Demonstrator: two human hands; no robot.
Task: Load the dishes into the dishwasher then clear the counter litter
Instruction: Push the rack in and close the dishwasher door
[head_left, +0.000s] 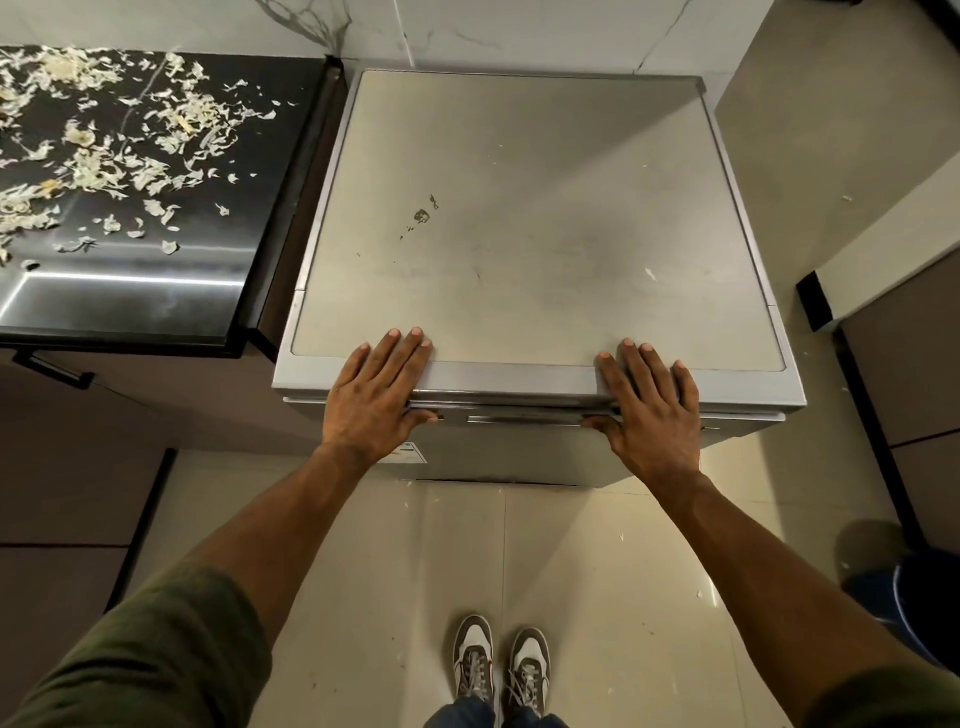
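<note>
A silver dishwasher (535, 234) is seen from above, standing on the tiled floor (571, 571) against a marble wall (493, 31), with its door closed. Both hands are placed on its front top edge. The left hand (376, 389) is laid near the left front corner; its fingers (410, 348) are straight and held close together on the top panel, and the thumb is hooked under the front lip, at the top of the door. The right hand (649, 405) is laid near the right front corner in the same way, with the fingers only slightly spread on the top and the thumb tucked below the lip. Between the two hands a narrow handle recess (514, 418) is visible. Some dark stains (422, 215) are seen on the top panel. To the left of the dishwasher, just beside it, a dark glossy bench (156, 291) is found, and pale vegetable scraps (104, 156) are scattered over its back and left part. No dishes can be seen. Olive sleeves (171, 649) cover the upper arms. Below, two grey and white shoes (501, 665) are standing on the floor, and a blue bucket (924, 603) is partly visible at the right edge, near a cabinet (904, 389).
</note>
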